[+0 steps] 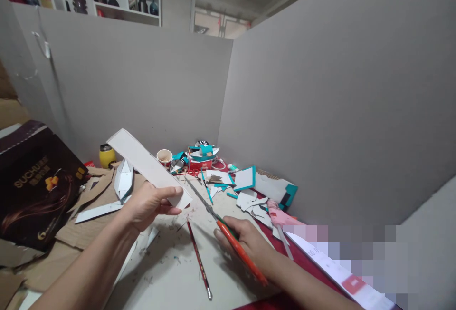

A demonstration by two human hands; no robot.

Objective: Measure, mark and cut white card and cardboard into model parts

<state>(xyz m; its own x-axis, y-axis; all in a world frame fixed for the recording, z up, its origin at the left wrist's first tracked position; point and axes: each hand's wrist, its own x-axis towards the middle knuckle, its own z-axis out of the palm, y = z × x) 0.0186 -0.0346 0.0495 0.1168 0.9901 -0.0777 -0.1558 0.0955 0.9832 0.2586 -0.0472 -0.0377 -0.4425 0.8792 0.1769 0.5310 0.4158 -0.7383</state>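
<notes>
My left hand pinches a long white cardboard strip near its lower right end, thumb on top. The strip is raised above the table and slants up to the left. In my right hand is a pair of scissors with orange handles, its blades pointing up and left. The blade tips lie just right of the strip's near end; I cannot tell whether they touch it. Below, between my hands, a dark red pencil rests on the light board.
White and teal card scraps lie at the back right near a pink cloth-like item. A paper cup and yellow jar stand at the back. Brown cardboard and a dark box fill the left; grey partitions enclose the table.
</notes>
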